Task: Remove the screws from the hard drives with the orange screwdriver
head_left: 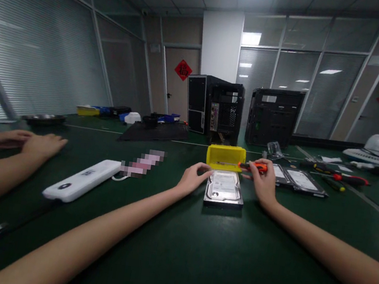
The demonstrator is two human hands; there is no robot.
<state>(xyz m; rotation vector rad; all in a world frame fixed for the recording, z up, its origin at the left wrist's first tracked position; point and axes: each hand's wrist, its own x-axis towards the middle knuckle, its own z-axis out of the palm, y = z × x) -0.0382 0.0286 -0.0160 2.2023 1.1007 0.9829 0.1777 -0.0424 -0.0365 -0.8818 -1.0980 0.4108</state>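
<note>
A silver hard drive lies flat on the green table in front of me, label side up. At its upper left corner is my left hand, with curled fingers and thumb holding the drive's edge. My right hand is closed around the handle of an orange and black screwdriver, just above the drive's right side. The screwdriver lies roughly level, pointing left. Directly behind the drive stands an open yellow case; its contents are hard to make out.
More hard drives lie right of my right hand, with several screwdrivers beyond. Two black computer cases stand behind. Left are a white power bank and another person's hands. A black mat lies farther back.
</note>
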